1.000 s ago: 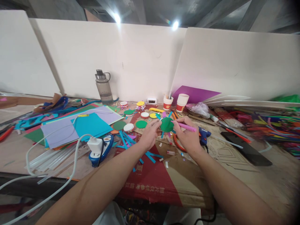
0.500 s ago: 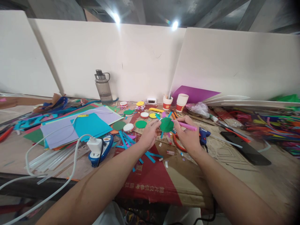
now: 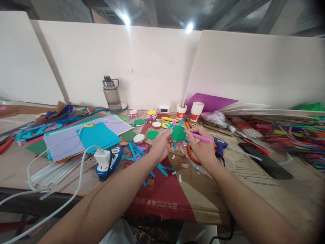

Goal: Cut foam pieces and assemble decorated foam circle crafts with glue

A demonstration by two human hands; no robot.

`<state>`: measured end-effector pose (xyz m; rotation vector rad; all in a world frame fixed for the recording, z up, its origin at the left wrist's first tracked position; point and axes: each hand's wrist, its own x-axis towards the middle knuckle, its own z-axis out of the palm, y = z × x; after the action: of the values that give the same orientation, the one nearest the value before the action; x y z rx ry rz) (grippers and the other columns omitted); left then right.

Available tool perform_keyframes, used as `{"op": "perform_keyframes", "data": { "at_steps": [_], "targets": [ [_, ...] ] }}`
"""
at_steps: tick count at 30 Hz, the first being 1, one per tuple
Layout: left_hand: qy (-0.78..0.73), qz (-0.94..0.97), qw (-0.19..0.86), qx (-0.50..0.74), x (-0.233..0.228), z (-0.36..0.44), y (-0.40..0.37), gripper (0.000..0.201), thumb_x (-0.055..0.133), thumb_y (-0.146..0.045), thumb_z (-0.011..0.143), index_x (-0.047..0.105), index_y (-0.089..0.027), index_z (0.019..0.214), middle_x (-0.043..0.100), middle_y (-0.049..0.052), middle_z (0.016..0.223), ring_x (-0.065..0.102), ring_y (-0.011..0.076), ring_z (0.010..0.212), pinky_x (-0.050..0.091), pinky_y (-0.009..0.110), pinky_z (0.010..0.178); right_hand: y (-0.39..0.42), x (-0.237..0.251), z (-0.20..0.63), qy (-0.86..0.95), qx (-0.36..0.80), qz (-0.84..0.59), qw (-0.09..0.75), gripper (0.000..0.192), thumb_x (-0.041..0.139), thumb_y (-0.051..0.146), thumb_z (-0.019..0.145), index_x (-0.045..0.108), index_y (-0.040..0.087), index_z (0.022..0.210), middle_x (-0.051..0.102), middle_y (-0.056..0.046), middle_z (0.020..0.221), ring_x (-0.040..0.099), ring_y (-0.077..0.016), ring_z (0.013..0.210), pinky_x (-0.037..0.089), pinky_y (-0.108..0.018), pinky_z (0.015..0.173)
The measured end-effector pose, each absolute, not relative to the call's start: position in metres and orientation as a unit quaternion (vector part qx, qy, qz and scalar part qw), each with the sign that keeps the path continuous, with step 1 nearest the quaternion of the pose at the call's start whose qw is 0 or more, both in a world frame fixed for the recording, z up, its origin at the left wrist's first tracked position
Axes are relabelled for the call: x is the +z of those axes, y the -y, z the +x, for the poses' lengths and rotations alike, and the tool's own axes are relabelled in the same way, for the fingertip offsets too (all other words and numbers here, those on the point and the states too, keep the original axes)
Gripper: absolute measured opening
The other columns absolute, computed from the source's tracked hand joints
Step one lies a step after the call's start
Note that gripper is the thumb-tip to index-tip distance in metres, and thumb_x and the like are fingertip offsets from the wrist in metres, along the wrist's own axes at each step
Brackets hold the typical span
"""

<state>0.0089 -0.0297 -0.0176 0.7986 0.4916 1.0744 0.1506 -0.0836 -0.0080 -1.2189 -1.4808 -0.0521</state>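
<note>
A round green paper disc [image 3: 178, 134], with blue and purple paper strips sticking out around it, is pinched at its left edge by my left hand [image 3: 162, 144]. My right hand [image 3: 200, 144] is closed on a pink marker [image 3: 201, 137], its tip end close to the disc's right edge; whether it touches cannot be seen. Blue paper strips [image 3: 162, 169] lie scattered below my left hand. Loose green discs [image 3: 152, 135] and white-topped round pieces [image 3: 138, 138] rest to the left. Behind my right hand sits a blue glue gun [image 3: 220, 147].
Coloured paper sheets [image 3: 99, 137] and a power strip [image 3: 110, 162] with a white cable are on the left. A water bottle [image 3: 112, 95] and paper cups [image 3: 196, 112] stand at the back. A black phone [image 3: 266, 161] and bundled pipe cleaners [image 3: 299, 139] lie on the right.
Both hands, the green disc and the pink marker have shifted slightly to the left. The grip of each hand looks the same.
</note>
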Motion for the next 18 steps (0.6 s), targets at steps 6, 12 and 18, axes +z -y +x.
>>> {"op": "perform_keyframes", "data": {
  "at_steps": [6, 12, 18],
  "targets": [
    [-0.220, 0.370, 0.750, 0.502, -0.0179, 0.0095, 0.0331, 0.027, 0.078, -0.031, 0.068, 0.062, -0.015, 0.082, 0.074, 0.008, 0.088, 0.070, 0.0230, 0.091, 0.056, 0.033, 0.079, 0.0837, -0.0088, 0.1501, 0.637, -0.027, -0.517, 0.571, 0.014, 0.057, 0.034, 0.089, 0.061, 0.023, 0.081, 0.066, -0.002, 0.078, 0.062, -0.0184, 0.074, 0.049, -0.033, 0.069],
    [-0.220, 0.385, 0.744, 0.500, -0.0170, 0.0092, 0.0353, 0.031, 0.080, -0.032, 0.066, 0.063, -0.015, 0.085, 0.074, 0.007, 0.087, 0.070, 0.0242, 0.093, 0.056, 0.035, 0.081, 0.0842, -0.0096, 0.1499, 0.639, -0.026, -0.514, 0.571, 0.012, 0.058, 0.032, 0.089, 0.061, 0.022, 0.083, 0.066, -0.002, 0.079, 0.062, -0.0181, 0.075, 0.048, -0.033, 0.071],
    [-0.219, 0.394, 0.737, 0.503, -0.0181, 0.0095, 0.0358, 0.032, 0.081, -0.034, 0.065, 0.063, -0.015, 0.084, 0.073, 0.007, 0.083, 0.070, 0.0252, 0.091, 0.056, 0.035, 0.079, 0.0823, -0.0119, 0.1506, 0.641, -0.028, -0.518, 0.566, 0.011, 0.057, 0.032, 0.089, 0.061, 0.023, 0.083, 0.065, -0.002, 0.078, 0.061, -0.0183, 0.074, 0.048, -0.033, 0.070]
  ]
}}
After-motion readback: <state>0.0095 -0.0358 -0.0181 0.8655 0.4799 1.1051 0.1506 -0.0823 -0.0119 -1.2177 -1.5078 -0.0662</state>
